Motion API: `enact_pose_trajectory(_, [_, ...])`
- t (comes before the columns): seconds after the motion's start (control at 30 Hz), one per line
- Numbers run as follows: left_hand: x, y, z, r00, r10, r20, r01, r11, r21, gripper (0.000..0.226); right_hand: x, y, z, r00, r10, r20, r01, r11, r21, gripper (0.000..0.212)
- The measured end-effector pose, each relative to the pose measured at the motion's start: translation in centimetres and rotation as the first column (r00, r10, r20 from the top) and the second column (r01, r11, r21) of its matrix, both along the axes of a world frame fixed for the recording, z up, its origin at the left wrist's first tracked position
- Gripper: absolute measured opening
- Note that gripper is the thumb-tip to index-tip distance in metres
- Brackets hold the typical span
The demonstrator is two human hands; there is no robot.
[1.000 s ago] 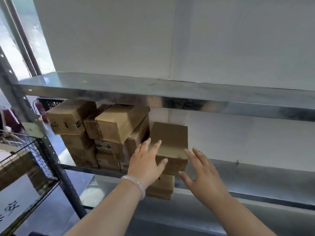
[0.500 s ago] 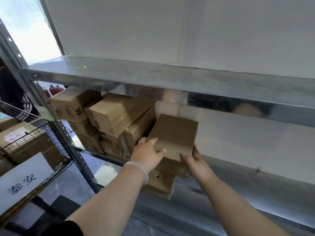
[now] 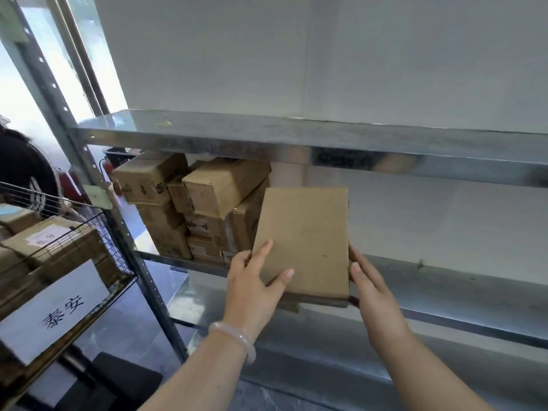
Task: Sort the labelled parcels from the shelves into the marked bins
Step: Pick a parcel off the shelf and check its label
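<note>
A bright window (image 3: 17, 114) fills the far left. To its right, a plain white wall (image 3: 326, 54) runs all the way across. Just below the window stands a person in dark clothing (image 3: 20, 170), half cut off. Lower right of the window are red things (image 3: 108, 170), possibly fire extinguishers. Well beneath the window lies grey floor (image 3: 127, 327), with a black object (image 3: 124, 378) on it

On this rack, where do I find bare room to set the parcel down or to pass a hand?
The middle shelf is bare from the held parcel rightward to the picture's edge. The top shelf looks bare along its visible length. Crowded: the stacked parcels fill the middle shelf's left end, nearly up to the shelf above.
</note>
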State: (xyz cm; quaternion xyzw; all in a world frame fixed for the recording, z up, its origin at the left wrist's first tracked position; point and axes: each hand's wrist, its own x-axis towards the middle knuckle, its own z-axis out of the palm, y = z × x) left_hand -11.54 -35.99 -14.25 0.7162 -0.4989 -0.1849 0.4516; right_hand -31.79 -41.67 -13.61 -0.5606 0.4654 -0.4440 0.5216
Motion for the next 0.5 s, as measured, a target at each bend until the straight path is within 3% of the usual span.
enact_pose_trajectory(0.1, [0.7, 4.2, 0.3, 0.999, -0.022, -0.034, 0.019, 0.997, -0.075, 0.062, 0.8, 3.5, 0.7, 0.994, -0.067, 0.082, 0.069, 0.997, -0.019, 0.031])
enact_pose_trajectory(0.13, [1.1, 5.6, 0.3, 0.999, -0.02, -0.039, 0.017, 0.996, -0.09, 0.06, 1.2, 4.5, 0.9, 0.992, -0.075, 0.104, 0.075, 0.997, -0.001, 0.042])
enact_pose_trajectory(0.23, [2.4, 9.4, 0.3, 0.992, -0.049, -0.118, 0.036, 0.994, -0.107, 0.054, 2.5, 7.1, 1.4, 0.979, 0.049, 0.198, -0.073, 0.991, 0.115, 0.093])
enact_pose_trajectory(0.33, [3.9, 12.8, 0.6, 0.983, -0.055, -0.176, 0.053, 0.998, -0.014, 0.055, 4.6, 10.1, 2.6, 0.956, 0.203, 0.213, -0.231, 0.966, 0.119, 0.094])
enact_pose_trajectory(0.43, [4.9, 15.5, 1.5, 0.978, -0.079, -0.192, 0.103, 0.987, 0.12, 0.097, 7.3, 13.5, 3.1, 0.975, 0.177, 0.134, -0.185, 0.981, 0.054, 0.098])
enact_pose_trajectory(0.5, [5.4, 16.9, 2.0, 0.948, -0.136, -0.287, 0.165, 0.983, 0.077, 0.115, 9.4, 16.0, 3.2, 0.976, 0.214, 0.032, -0.212, 0.976, -0.055, 0.091])
